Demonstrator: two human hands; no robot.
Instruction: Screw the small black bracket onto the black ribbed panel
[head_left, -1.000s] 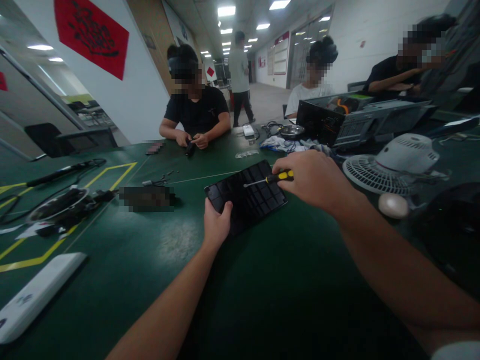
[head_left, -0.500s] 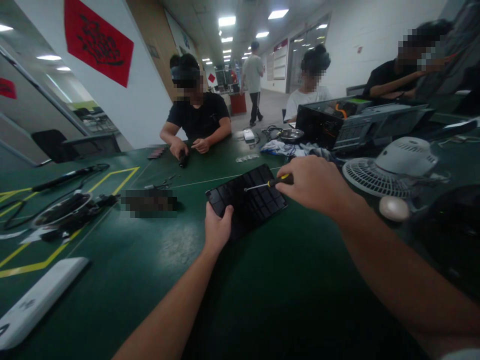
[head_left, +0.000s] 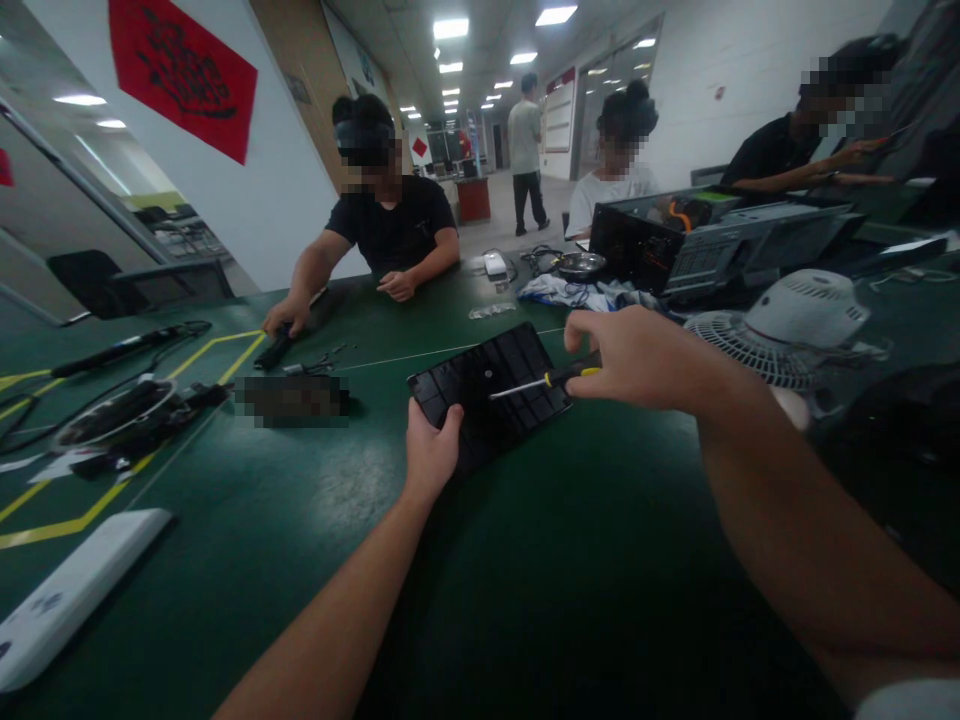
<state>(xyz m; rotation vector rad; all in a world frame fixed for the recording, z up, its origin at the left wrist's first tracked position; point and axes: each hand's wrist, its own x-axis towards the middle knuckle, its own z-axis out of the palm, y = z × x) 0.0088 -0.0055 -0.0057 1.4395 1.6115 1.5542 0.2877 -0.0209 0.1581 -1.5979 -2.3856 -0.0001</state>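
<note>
A flat black ribbed panel (head_left: 491, 385) lies on the green table (head_left: 525, 560) in front of me. My left hand (head_left: 430, 452) grips its near left corner, thumb on top. My right hand (head_left: 637, 358) pinches a screwdriver (head_left: 544, 381) with a yellow and black handle. Its metal tip points left and rests over the middle of the panel.
A white fan (head_left: 787, 325) and an open computer case (head_left: 697, 240) stand to the right. Cables and a round black part (head_left: 112, 415) lie left, a white box (head_left: 67, 590) near left. A person in black (head_left: 382, 220) sits opposite, reaching left; others sit farther back.
My right hand has dropped slightly and turned the screwdriver's tip lower on the panel. The person opposite has stretched an arm out to the left across the table.
</note>
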